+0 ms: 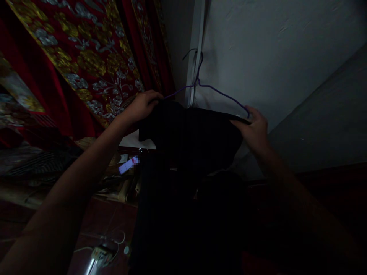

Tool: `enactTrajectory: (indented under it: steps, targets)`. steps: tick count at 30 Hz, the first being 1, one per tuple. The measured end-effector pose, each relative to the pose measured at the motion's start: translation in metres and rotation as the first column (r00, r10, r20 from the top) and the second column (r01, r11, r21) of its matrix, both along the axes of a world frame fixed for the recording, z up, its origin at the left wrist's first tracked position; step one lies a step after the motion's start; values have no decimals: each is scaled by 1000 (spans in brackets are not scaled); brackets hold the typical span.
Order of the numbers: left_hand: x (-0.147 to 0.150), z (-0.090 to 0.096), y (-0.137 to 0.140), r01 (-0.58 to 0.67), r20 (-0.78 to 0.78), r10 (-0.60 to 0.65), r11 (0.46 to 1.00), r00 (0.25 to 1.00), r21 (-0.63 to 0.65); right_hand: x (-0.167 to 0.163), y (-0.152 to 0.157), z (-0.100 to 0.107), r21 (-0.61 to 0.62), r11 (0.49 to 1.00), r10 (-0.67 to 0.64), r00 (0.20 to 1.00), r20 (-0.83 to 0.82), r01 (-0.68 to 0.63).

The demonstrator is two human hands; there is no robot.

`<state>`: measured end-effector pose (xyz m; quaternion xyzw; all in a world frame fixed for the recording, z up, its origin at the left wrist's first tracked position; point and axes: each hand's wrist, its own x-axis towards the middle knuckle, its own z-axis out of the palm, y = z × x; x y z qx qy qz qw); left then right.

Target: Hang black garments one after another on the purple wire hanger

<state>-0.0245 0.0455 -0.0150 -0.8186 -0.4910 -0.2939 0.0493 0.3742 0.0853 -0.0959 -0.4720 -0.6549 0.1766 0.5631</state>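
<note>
A purple wire hanger (216, 91) is held up in front of me, its hook near a pale strip on the wall. Black cloth, a garment (197, 133) whose kind is lost in the dark, hangs at the hanger's lower part. My left hand (146, 104) is closed on the garment's upper left corner, beside the hanger's left end. At the other end, my right hand (254, 126) pinches the garment's upper right edge, with the hanger's tip between thumb and fingers. Below, the cloth merges with dark shadow.
A red curtain (91, 57) with gold and silver flowers hangs at the left. The grey wall (272, 49) rises behind the hanger. A lit phone-like screen (126, 165) lies among clutter at the lower left. A power strip (102, 254) with white cables is on the floor.
</note>
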Motion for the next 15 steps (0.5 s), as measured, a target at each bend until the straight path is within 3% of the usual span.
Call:
enactTrajectory:
  steps: [3, 6, 8, 12, 15]
  targets:
    - [-2, -2, 1, -41, 42, 39, 998, 998, 55, 6, -5, 12, -111, 992, -62, 995, -75, 53]
    - [-4, -4, 5, -110, 121, 100, 990, 988, 84, 18, -18, 26, -229, 973, 18, 998, -63, -32]
    - [-5, -5, 10, -141, 181, 129, 988, 975, 58, 30, -24, 36, -331, 936, 106, 992, -68, -123]
    - [-6, -6, 18, -208, 300, 196, 978, 933, 7, 45, -24, 52, -503, 808, 238, 950, -201, -308]
    - [-1, -4, 20, -183, 308, 183, 983, 934, -30, 35, -14, 56, -525, 805, 172, 956, -237, -275]
